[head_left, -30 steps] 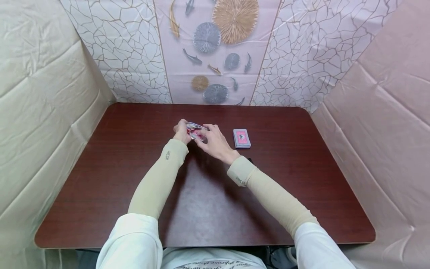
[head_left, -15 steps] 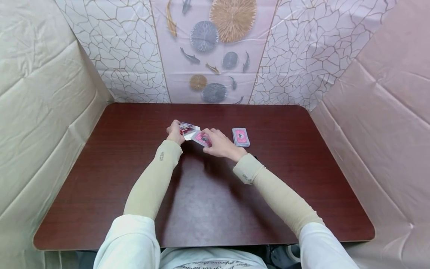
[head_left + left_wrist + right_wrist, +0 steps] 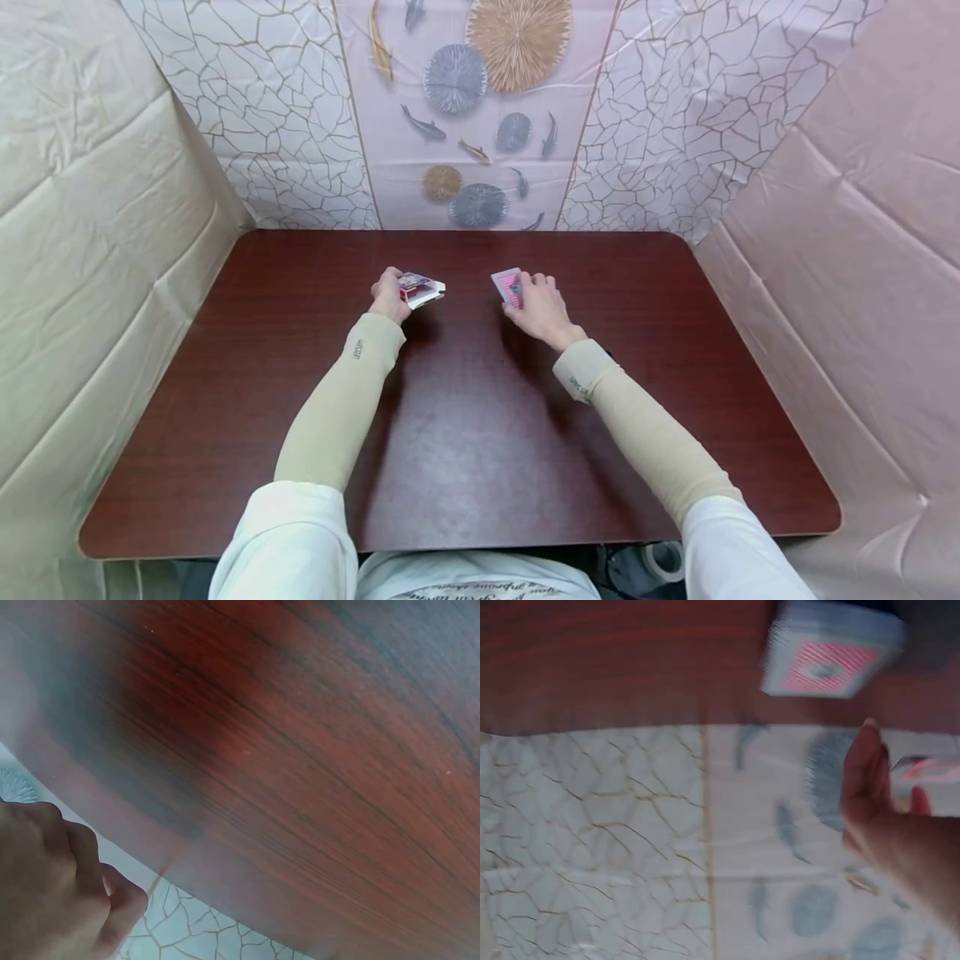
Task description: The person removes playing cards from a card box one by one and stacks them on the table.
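Observation:
In the head view my left hand point(image 3: 387, 296) grips an opened playing-card box point(image 3: 420, 289), whose white-edged mouth faces right. Only that hand's knuckles point(image 3: 52, 877) show in the left wrist view; the box is hidden there. Off to the right, above the table, my right hand point(image 3: 542, 308) pinches pink-backed playing cards point(image 3: 506, 284). A stack of playing cards point(image 3: 829, 664) lies on the table close to that hand, seen blurred in the right wrist view. The hand covers this stack in the head view.
The dark red-brown table point(image 3: 450, 433) has rounded corners and ends at a patterned back curtain point(image 3: 480, 125). Beige padded sheets hang along the left point(image 3: 112, 275) and right point(image 3: 847, 275) sides. Under the near edge, a white ring-shaped thing point(image 3: 663, 560) shows at the right.
My right hand has drawn the cards out of the box and carried them right, over the stack on the table. The left hand has shifted slightly left with the box.

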The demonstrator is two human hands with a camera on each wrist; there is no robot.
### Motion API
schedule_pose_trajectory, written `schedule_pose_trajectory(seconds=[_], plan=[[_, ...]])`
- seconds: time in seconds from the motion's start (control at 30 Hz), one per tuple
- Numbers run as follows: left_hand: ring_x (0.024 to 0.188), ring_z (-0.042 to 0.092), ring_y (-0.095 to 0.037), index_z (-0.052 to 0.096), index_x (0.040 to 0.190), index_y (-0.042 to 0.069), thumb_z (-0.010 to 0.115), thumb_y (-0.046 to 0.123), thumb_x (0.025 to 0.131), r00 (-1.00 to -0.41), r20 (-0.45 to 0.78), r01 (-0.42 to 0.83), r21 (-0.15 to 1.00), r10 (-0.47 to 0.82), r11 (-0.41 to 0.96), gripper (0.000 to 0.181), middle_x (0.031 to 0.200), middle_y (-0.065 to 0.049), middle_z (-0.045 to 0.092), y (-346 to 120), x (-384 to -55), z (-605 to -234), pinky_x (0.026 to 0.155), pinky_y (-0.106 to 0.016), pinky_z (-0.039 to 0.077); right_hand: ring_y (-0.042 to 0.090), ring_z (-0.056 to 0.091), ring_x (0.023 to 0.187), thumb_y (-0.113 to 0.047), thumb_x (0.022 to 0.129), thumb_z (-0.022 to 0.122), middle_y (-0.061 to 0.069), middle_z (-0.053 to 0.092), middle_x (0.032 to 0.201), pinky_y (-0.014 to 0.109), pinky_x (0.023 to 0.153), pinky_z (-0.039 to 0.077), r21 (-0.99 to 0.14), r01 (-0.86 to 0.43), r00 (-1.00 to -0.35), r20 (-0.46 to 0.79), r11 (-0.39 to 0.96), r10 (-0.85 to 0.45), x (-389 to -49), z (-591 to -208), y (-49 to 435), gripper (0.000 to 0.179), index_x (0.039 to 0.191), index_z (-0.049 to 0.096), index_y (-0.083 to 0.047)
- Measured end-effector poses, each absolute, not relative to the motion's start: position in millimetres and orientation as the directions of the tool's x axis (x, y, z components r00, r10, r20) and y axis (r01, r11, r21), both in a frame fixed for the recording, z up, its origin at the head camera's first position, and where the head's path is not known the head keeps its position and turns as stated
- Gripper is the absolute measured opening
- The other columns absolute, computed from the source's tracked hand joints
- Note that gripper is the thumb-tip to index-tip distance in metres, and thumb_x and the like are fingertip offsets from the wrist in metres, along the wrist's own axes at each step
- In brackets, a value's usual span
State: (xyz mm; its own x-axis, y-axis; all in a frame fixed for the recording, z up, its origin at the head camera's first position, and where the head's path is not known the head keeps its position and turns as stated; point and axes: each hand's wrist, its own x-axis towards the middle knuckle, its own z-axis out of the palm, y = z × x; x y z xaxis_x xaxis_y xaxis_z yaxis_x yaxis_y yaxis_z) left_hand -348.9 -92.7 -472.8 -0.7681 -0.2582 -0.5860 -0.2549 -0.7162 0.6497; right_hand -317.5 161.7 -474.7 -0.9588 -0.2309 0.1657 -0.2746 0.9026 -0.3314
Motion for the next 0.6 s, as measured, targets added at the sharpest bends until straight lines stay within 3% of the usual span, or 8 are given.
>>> schedule_pose_trajectory(seconds=[0.27,0.6], plan=[[0.111,0.056,-0.022,0.034,0.139,0.006,0.047,0.009,0.09,-0.768,-0.591,-0.282,0.659,-0.248,-0.698,0.051,0.128,-0.013,0.049,-92,-349,-472,0.097,-0.029,0.052,0.041,0.045,0.106,-0.036,0.087,0.06,0.027,0.052,0.114,0.053,0.084,0.046,-0.286,-0.118,-0.98,0.186,0.951,-0.066,-327,-496,183,0.05,0.12,0.047,0.0],[0.11,0.057,-0.021,0.036,0.138,0.004,0.048,0.009,0.09,-0.768,-0.594,-0.301,0.666,-0.241,-0.683,0.05,0.125,-0.013,0.051,-91,-350,-471,0.096,-0.028,0.052,0.042,0.049,0.1,-0.039,0.088,0.058,0.027,0.056,0.107,0.055,0.08,0.048,-0.207,-0.079,-0.982,0.186,0.975,-0.04,-331,-514,184,0.052,0.119,0.049,0.002]])
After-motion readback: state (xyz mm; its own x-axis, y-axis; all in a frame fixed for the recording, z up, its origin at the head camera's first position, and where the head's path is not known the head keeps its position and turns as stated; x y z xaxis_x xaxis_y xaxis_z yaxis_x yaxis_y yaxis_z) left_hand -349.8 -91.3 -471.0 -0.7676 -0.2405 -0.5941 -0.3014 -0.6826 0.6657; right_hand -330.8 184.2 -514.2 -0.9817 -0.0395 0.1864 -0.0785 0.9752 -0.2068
